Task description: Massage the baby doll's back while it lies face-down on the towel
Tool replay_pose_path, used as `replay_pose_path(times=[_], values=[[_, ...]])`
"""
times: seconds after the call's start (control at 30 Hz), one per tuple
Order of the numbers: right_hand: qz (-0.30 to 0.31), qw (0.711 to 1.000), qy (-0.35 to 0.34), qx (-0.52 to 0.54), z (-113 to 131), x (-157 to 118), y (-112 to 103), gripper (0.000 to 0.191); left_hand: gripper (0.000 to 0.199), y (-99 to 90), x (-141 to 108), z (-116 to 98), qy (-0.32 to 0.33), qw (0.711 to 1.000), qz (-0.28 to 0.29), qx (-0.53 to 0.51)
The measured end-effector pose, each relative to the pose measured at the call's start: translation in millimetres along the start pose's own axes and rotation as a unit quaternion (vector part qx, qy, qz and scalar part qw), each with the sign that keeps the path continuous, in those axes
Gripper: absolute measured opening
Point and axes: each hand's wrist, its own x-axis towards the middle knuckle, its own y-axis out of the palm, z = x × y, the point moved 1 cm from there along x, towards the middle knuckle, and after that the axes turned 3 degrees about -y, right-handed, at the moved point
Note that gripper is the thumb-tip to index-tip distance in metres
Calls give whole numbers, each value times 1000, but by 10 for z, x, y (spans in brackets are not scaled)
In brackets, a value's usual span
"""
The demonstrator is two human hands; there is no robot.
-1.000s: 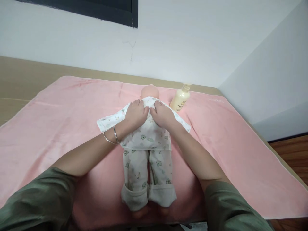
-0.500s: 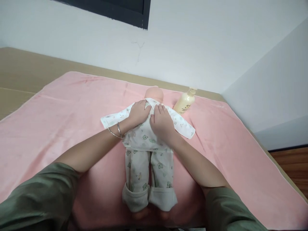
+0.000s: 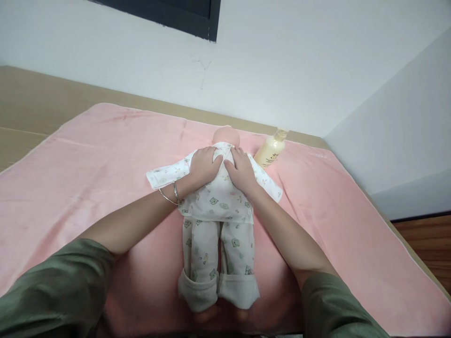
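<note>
A doll [image 3: 226, 137] lies lengthwise on a pink cloth [image 3: 141, 136], its head at the far end and its feet toward me. It wears a white printed top [image 3: 218, 202] and matching trousers [image 3: 204, 249] with turned-up cuffs. My left hand [image 3: 205, 165] rests flat on the upper left of the top, thumb pointing inward. On the upper right of the top lies my right hand [image 3: 241, 170], thumb apart from its fingers. Both hands press on the fabric without gripping it. Two bracelets circle my left wrist.
A pale yellow pump bottle [image 3: 270, 150] is on the cloth right of the doll's head. Behind the cloth runs a tan surface [image 3: 42, 94] up against a white wall [image 3: 275, 61]. A dark frame [image 3: 190, 14] is on the wall.
My right hand has shifted slightly up and outward, and its thumb now stands apart. The doll's right-side sleeve has moved slightly inward. My left hand has hardly moved.
</note>
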Motion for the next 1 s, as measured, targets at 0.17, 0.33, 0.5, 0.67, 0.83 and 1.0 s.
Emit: replay_pose_path(times=[0.17, 0.33, 0.5, 0.67, 0.83, 1.0], values=[[-39, 999, -2, -12, 37, -47, 29, 60, 45, -11, 29, 8, 17, 999, 22, 18], [-91, 996, 7, 16, 53, -96, 76, 57, 44, -24, 72, 40, 29, 999, 39, 23], [-74, 997, -1, 14, 38, -57, 65, 60, 47, -51, 74, 22, 38, 998, 44, 35], [-19, 1000, -15, 16, -55, 57, -59, 66, 45, -101, -172, -144, 69, 992, 16, 106], [6, 999, -23, -31, 49, -15, -170, 55, 40, -170, -299, -240, 135, 985, 23, 109], [6, 987, -21, -159, 362, -258, -177, 43, 28, -170, -28, -103, 42, 996, 67, 46]])
